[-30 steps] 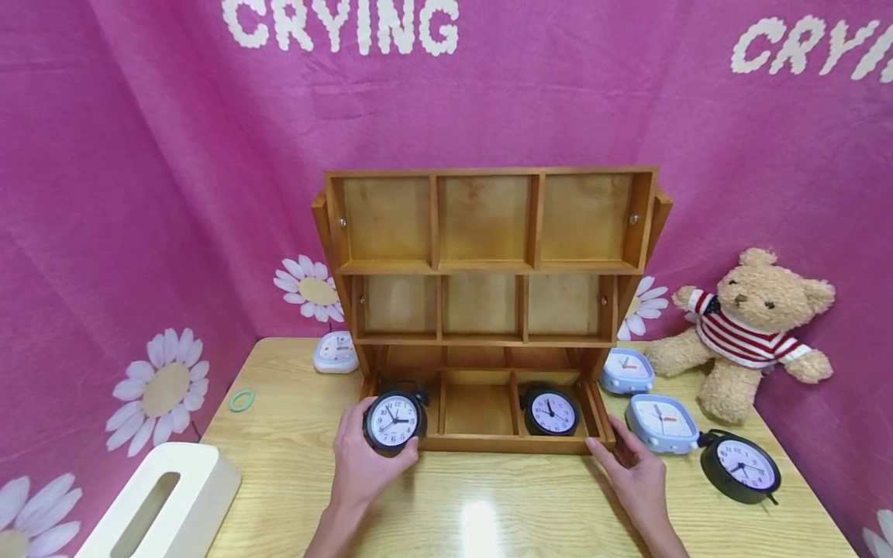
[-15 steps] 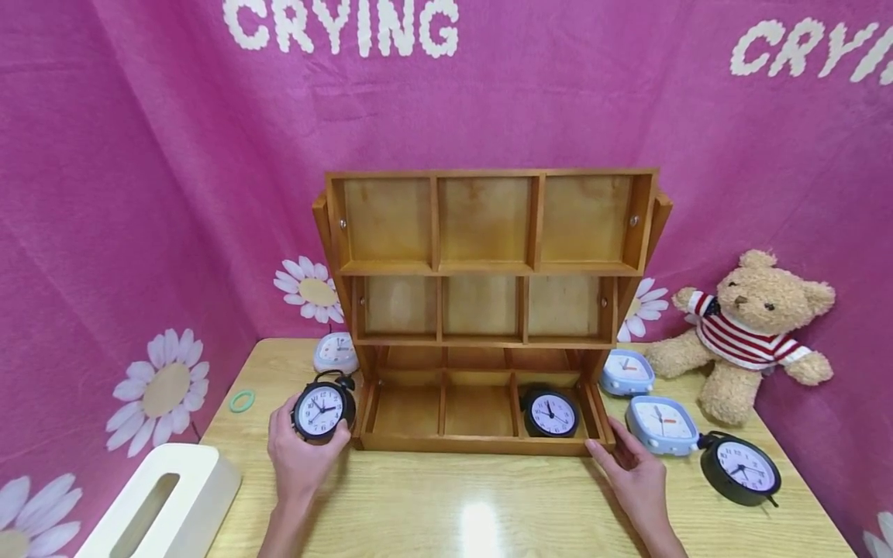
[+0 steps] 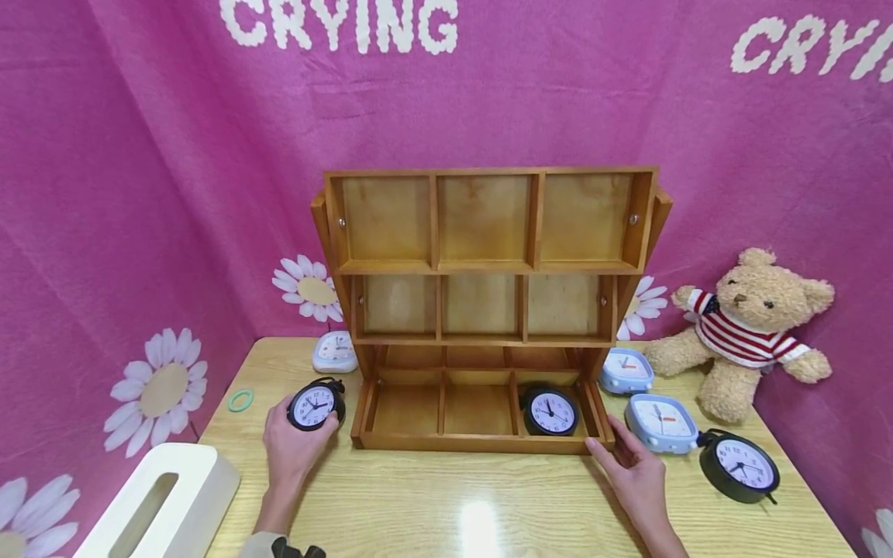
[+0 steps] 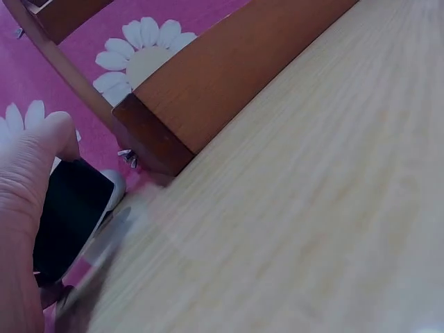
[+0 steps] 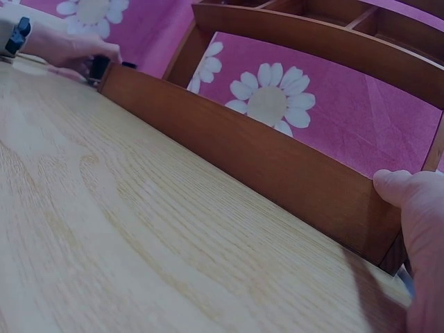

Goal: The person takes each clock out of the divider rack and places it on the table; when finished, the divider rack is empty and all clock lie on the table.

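Observation:
My left hand (image 3: 296,449) holds a round black alarm clock (image 3: 312,407) between thumb and fingers, low over the table just left of the wooden shelf. The clock's white dial faces up, and in the left wrist view its dark side (image 4: 73,215) shows close above the tabletop. My right hand (image 3: 638,480) grips the front right corner of the three-tier wooden shelf (image 3: 481,443), thumb (image 5: 392,187) on the front board and fingers along the outer side. Another black alarm clock (image 3: 551,413) sits in the bottom tier's right compartment.
A pale clock (image 3: 336,353) stands behind the held one. Two blue clocks (image 3: 663,422), a black alarm clock (image 3: 741,466) and a teddy bear (image 3: 749,325) are on the right. At left are a green ring (image 3: 240,401) and a white tissue box (image 3: 188,473).
My left hand has carried the black alarm clock from in front of the bottom left compartment to the table left of the shelf and lowered it, dial tipping back. My right hand stays put.

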Available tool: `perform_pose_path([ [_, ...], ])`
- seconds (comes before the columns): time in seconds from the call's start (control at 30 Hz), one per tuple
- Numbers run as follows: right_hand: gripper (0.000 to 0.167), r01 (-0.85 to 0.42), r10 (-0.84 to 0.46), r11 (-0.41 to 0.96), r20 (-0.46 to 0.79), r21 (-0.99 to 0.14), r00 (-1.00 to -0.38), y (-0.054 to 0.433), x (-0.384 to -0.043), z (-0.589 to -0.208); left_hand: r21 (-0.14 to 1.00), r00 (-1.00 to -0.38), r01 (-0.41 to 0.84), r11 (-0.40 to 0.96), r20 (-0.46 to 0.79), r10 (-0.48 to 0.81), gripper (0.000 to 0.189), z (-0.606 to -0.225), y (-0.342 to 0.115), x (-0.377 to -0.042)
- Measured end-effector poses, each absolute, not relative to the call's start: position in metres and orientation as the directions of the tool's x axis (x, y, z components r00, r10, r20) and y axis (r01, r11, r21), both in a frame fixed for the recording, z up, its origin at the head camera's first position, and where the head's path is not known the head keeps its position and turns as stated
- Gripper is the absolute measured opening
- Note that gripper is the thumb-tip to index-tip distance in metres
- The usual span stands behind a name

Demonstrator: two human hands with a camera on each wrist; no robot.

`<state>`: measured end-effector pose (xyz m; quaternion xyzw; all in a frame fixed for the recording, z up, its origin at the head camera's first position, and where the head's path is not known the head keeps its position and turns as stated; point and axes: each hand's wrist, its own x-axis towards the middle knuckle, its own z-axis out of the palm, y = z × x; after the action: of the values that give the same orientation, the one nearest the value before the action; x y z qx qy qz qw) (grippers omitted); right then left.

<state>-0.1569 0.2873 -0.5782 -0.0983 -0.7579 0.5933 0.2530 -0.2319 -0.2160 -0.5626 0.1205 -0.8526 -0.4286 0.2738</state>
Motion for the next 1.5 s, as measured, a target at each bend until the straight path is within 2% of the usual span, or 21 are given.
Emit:
perform_pose_path([
  [0.23,0.054,-0.154,0.445,0.268,0.264,-0.951,-0.856,0.287,-0.156,-0.578,0.776,-0.857,-0.020,0.631,0.312,-0.411,0.080,-0.564,-0.218,-0.239],
  [0.5,0.055,-0.161,0.439,0.270,0.271,-0.949,-0.857,0.287,-0.157,-0.576,0.776,-0.873,-0.037,0.630,0.282,-0.399,0.082,-0.560,-0.215,-0.237],
  [0.6,0.056,-0.160,0.436,0.283,0.276,-0.946,-0.856,0.287,-0.157,-0.576,0.795,-0.861,-0.020,0.606,0.295,-0.415,0.084,-0.556,-0.212,-0.232],
  [0.73,0.056,-0.152,0.441,0.285,0.270,-0.946,-0.856,0.288,-0.157,-0.577,0.822,-0.802,0.099,0.561,0.400,-0.444,0.081,-0.546,-0.201,-0.225],
  [0.9,0.056,-0.147,0.441,0.280,0.263,-0.949,-0.858,0.290,-0.157,-0.578,0.788,-0.723,0.278,0.549,0.548,-0.420,0.071,-0.532,-0.185,-0.218],
  [1.03,0.055,-0.163,0.436,0.254,0.263,-0.953,-0.861,0.289,-0.157,-0.577,0.762,-0.708,0.345,0.548,0.594,-0.381,0.071,-0.527,-0.174,-0.214],
  [1.23,0.052,-0.178,0.434,0.239,0.269,-0.955,-0.860,0.288,-0.157,-0.579,0.761,-0.773,0.365,0.536,0.569,-0.282,0.079,-0.525,-0.161,-0.207],
  [1.5,0.053,-0.160,0.438,0.246,0.257,-0.956,-0.862,0.287,-0.157,-0.579,0.793,-0.859,0.319,0.520,0.474,-0.196,0.072,-0.530,-0.135,-0.200],
])
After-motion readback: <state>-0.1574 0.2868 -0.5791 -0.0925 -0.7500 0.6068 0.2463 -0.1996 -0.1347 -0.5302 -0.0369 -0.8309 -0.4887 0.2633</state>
